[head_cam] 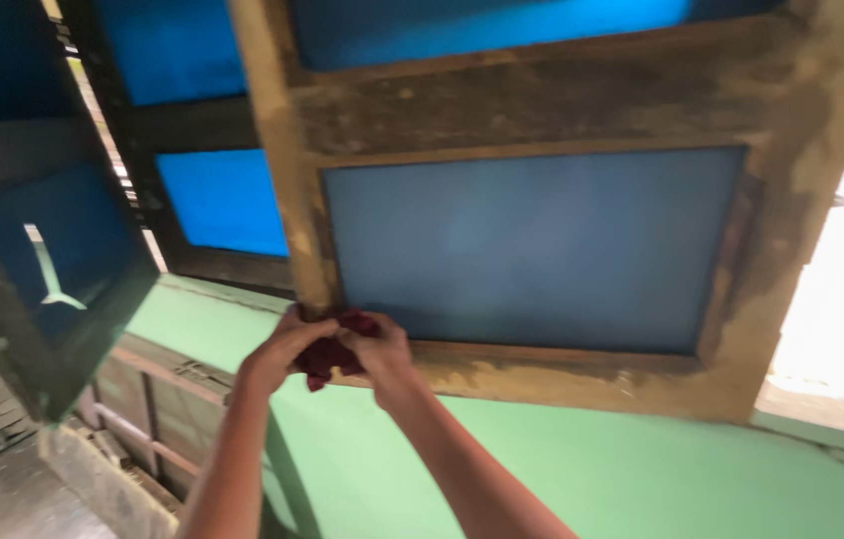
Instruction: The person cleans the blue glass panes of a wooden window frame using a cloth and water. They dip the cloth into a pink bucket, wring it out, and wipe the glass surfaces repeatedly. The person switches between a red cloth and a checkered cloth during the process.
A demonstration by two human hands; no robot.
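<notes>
A worn wooden window shutter (542,110) with blue glass panes (532,250) swings open in front of me. Both my hands meet at its lower left corner. My left hand (282,354) and my right hand (387,354) together grip a dark red cloth (332,349), pressed against the bottom wooden rail just below the lower pane. The cloth is mostly hidden between my fingers.
A second shutter (192,130) with blue panes stands behind at the left, and another dark-framed pane (37,260) hangs at the far left. A green wall and sill (591,469) run below. Bright daylight shows at the right (841,309). Wooden furniture (152,399) sits lower left.
</notes>
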